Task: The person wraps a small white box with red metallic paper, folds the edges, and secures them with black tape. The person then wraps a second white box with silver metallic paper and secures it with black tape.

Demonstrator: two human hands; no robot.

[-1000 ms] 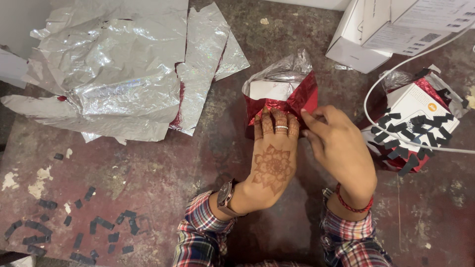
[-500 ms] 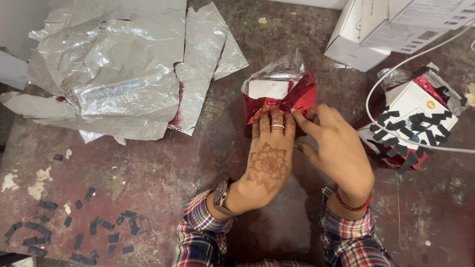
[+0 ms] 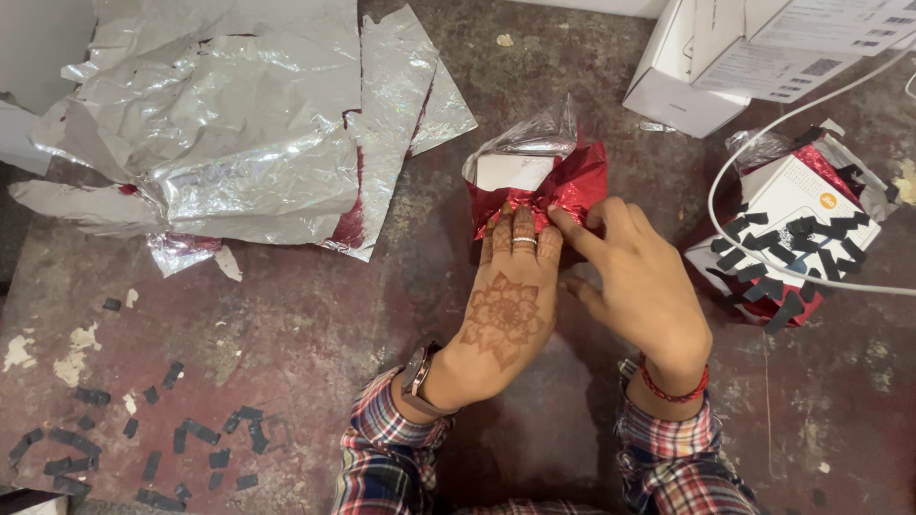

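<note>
Small white box (image 3: 515, 172) half dressed in shiny red paper (image 3: 572, 186), sitting on the worn brown bench (image 3: 315, 315), near the middle and just ahead of both hands. Silver side of the paper sticking up at the back, box end not yet covered.

Left hand (image 3: 506, 305) lying flat, fingers (image 3: 520, 234) pressing the red flap down on the near side of the box. Right hand (image 3: 639, 286) just beside it, thumb and first finger pinching the fold at the corner. Both hands clamped on the paper, touching each other at the fingertips.

To do this fold well, probably best:
- Keep the flat hand pressing hard, so the box cannot slide.
- Pull the pinched paper tight before folding, so no puffy bumps.
- Rub along the edge to make a sharp line.
- Go slow. Thin shiny paper likely to rip or wrinkle fast.
- Hold the flap down until something sticky goes on it.

Little black strips (image 3: 191, 434) lying on the bench to the near left, well apart from the hands. More black strips stuck on a second wrapped box (image 3: 811, 195) to the right, with a white cord (image 3: 735, 162) looping over it. Big pile of silver sheets (image 3: 239, 124) at the far left. White cartons (image 3: 706, 67) at the far right.
</note>
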